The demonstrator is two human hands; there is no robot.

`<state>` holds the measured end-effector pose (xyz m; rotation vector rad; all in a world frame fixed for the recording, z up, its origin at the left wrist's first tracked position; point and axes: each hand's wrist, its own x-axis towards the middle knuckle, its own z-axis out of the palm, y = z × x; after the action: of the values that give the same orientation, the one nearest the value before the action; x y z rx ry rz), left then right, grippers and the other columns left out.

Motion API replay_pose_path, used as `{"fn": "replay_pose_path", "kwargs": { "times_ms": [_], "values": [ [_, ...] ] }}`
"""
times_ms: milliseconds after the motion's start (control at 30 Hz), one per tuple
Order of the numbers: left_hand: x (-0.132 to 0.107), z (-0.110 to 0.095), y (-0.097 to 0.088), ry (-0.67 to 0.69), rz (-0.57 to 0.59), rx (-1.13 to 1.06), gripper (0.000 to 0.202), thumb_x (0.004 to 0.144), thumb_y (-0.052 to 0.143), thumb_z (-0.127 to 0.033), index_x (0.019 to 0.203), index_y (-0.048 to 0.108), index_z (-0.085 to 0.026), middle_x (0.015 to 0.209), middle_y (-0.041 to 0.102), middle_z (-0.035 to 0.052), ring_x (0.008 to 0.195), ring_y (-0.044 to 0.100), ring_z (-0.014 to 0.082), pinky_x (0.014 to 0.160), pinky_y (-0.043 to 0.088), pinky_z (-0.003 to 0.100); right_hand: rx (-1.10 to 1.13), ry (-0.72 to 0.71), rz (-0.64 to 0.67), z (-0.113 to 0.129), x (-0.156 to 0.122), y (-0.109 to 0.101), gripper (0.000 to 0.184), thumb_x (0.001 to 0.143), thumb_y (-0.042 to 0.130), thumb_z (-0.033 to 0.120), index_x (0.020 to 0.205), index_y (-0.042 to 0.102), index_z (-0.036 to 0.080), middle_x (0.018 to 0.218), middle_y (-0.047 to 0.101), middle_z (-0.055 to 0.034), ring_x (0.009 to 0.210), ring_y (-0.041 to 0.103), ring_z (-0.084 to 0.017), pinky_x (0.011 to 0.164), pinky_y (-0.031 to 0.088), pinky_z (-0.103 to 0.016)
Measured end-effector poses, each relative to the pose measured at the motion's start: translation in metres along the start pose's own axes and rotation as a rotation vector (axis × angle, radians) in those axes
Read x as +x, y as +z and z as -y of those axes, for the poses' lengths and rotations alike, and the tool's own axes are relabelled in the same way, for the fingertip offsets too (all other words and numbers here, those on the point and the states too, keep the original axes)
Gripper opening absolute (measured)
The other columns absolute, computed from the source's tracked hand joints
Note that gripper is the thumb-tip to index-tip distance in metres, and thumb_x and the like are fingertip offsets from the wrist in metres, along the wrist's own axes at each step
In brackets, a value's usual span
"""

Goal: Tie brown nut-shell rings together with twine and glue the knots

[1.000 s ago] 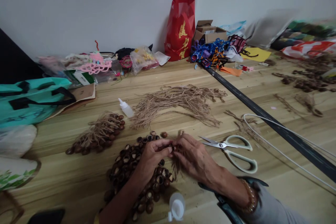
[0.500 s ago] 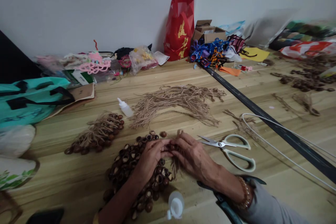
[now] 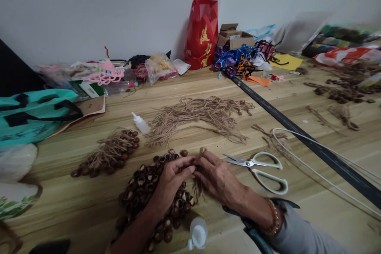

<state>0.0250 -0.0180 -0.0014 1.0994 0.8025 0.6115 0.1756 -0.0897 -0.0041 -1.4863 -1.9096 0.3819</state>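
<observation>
In the head view I'm seeing the left hand (image 3: 171, 180) and right hand (image 3: 216, 176) meeting over a twine tuft (image 3: 197, 188), its strands hanging lengthwise toward me between them, nearer the right. Their fingers (image 3: 206, 159) are curling closed at the tips, but I cannot tell what they're gripping. A heap of nut shells (image 3: 138, 184) is lying under the left hand, and scissors (image 3: 245, 162) are resting beside the right, on a wooden bench (image 3: 68, 202) against white walls (image 3: 104, 8).

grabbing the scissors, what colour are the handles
The handles are pale greenish white, shown best in the head view.
</observation>
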Motion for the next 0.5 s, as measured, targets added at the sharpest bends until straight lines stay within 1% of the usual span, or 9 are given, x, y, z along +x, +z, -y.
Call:
{"fn": "replay_pose_path", "kwargs": {
  "times_ms": [133,200,367,500],
  "values": [
    [0.0009,-0.0004,0.0008,0.022,-0.058,0.014,0.031,0.064,0.077,-0.016,0.094,0.074,-0.015,0.088,0.075,0.0071,0.078,0.066,0.0179,0.070,0.051,0.025,0.030,-0.019,-0.013,0.0030,-0.0003,0.0002,0.018,0.091,0.050,0.012,0.107,0.055,0.018,0.101,0.057,-0.0102,0.095,0.056,-0.022,0.082,0.052,-0.035],
    [0.0015,-0.0004,-0.0005,0.026,-0.057,0.003,0.032,0.062,0.078,-0.014,0.094,0.074,-0.016,0.084,0.075,0.0059,0.075,0.066,0.0164,0.068,0.051,0.023,0.052,-0.026,-0.012,0.0040,0.0004,-0.0004,0.021,0.091,0.051,0.012,0.110,0.055,0.019,0.102,0.057,-0.0096,0.098,0.056,-0.022,0.084,0.051,-0.035],
    [0.0030,-0.0024,-0.0058,-0.027,-0.007,-0.076,0.034,0.062,0.080,-0.014,0.096,0.073,-0.016,0.092,0.075,0.0076,0.081,0.067,0.0170,0.073,0.051,0.024,0.123,-0.028,-0.025,0.0027,0.0023,-0.0044,0.018,0.091,0.055,0.016,0.108,0.056,0.019,0.099,0.058,-0.0077,0.094,0.056,-0.020,0.082,0.051,-0.034],
    [0.0037,-0.0061,-0.0065,-0.068,-0.043,-0.157,0.031,0.057,0.083,-0.015,0.087,0.075,-0.015,0.087,0.075,0.0057,0.077,0.066,0.0152,0.072,0.051,0.023,0.149,-0.016,-0.026,0.0008,0.0016,-0.0073,0.018,0.090,0.057,0.017,0.108,0.056,0.019,0.098,0.057,-0.0076,0.091,0.055,-0.020,0.079,0.051,-0.032]
  ]
}}
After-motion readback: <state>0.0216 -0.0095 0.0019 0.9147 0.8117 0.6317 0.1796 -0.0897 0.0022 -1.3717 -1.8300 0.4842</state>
